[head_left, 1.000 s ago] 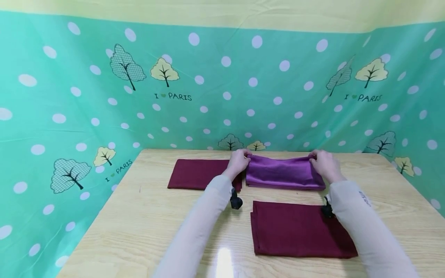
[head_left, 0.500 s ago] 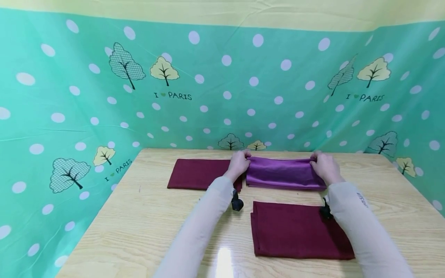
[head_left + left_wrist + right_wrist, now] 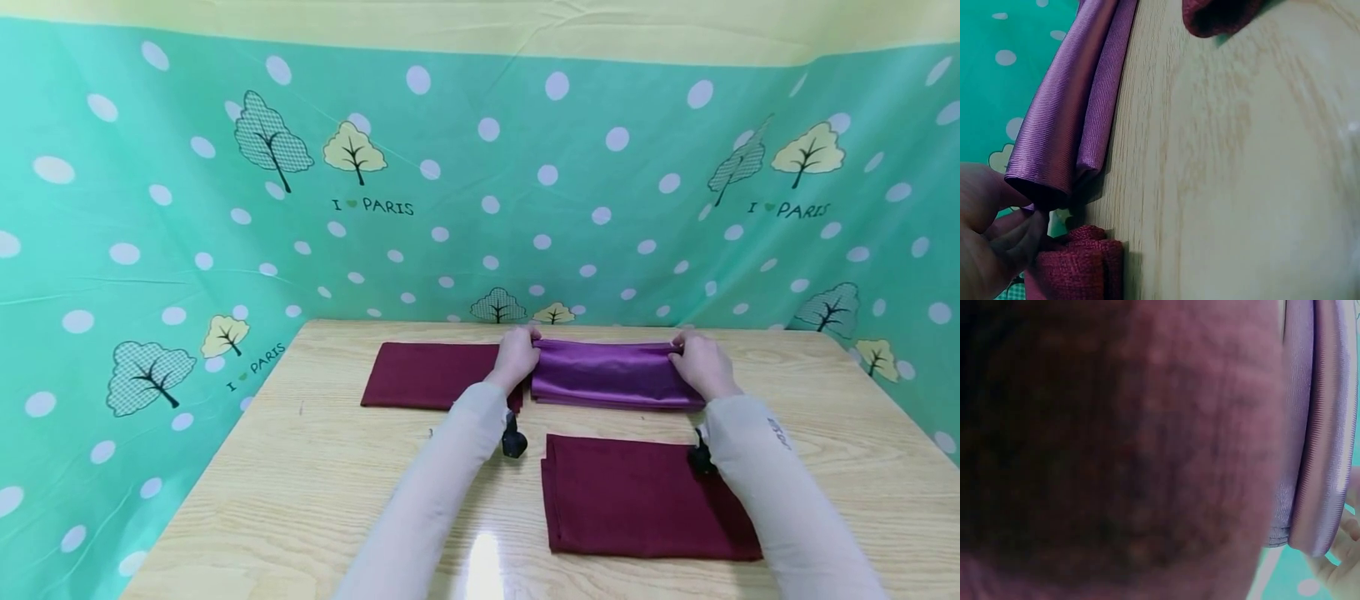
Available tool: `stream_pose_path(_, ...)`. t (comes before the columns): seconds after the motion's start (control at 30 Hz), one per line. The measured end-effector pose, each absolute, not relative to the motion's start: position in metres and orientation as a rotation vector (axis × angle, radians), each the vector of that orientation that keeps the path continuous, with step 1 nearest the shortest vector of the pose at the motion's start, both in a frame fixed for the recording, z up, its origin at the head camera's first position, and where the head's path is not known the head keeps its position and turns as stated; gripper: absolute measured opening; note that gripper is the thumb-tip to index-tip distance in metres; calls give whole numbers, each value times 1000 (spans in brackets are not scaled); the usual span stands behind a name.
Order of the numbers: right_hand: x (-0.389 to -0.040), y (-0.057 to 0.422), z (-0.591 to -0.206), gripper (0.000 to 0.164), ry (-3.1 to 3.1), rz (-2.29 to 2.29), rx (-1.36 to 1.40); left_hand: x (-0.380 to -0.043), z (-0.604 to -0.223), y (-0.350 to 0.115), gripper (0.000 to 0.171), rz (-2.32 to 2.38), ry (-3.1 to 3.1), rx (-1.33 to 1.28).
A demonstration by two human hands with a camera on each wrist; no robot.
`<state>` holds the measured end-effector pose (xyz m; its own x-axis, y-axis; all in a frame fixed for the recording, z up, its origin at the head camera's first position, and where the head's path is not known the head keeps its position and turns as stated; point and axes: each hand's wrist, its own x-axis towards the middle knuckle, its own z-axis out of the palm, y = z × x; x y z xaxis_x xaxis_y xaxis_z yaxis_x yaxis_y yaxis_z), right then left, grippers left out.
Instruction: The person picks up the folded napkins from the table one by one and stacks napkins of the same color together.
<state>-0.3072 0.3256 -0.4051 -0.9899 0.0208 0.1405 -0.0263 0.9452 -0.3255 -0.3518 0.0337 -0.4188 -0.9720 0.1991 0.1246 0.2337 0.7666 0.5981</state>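
Note:
A folded shiny purple cloth (image 3: 607, 375) lies near the back of the table. My left hand (image 3: 516, 357) pinches its far left corner; in the left wrist view, thumb and fingers (image 3: 1025, 240) meet under the rolled end of the purple fabric (image 3: 1060, 112). At the far right corner my right hand (image 3: 705, 364) holds the same cloth. The right wrist view shows its fold layers (image 3: 1322, 437) beside the partly visible hand (image 3: 1341, 562). Left of it, a folded dark red cloth (image 3: 431, 375) is partly covered by my left hand.
Another folded dark red cloth (image 3: 645, 500) lies nearer, below my right forearm; it fills much of the right wrist view, blurred. A wooden table (image 3: 315, 500) carries everything. A green dotted curtain (image 3: 450, 192) hangs behind and at the sides.
The purple cloth's far edge has come down slightly and lost its sag, now running nearly straight. Both hands have lowered a little with it. The dark red cloths have not moved.

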Motion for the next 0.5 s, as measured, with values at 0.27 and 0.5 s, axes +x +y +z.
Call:
stream_pose_path(0.27,-304,328,-405,38,-2992,535,-23,-351,-415,33,34,-966,-2954,-338)
stream_pose_path(0.5,-300,327,-404,41,-2996,545,-8,-348,-416,31,37,-967,-2939,-367)
